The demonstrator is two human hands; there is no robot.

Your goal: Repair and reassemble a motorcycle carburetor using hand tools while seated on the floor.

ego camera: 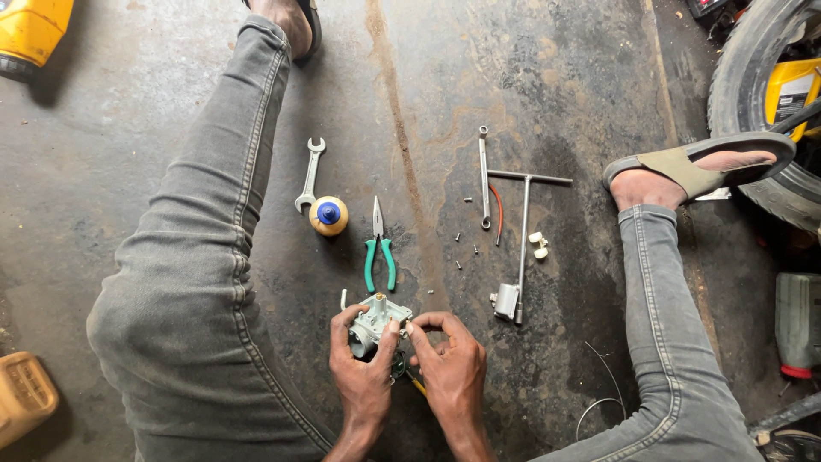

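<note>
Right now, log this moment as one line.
left hand: holds carburetor body | right hand: fingers on it | pliers on floor just beyond

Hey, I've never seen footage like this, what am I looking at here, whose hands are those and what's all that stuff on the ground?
This is one picture from a camera worn on a person's head, looking down. They sit on a stained concrete floor, legs spread. Their left hand and right hand together hold a small grey metal engine part. In front lie green-handled pliers, a spanner, a round yellow container with a blue cap, a T-handled wrench, a slim spanner and scattered small screws.
</note>
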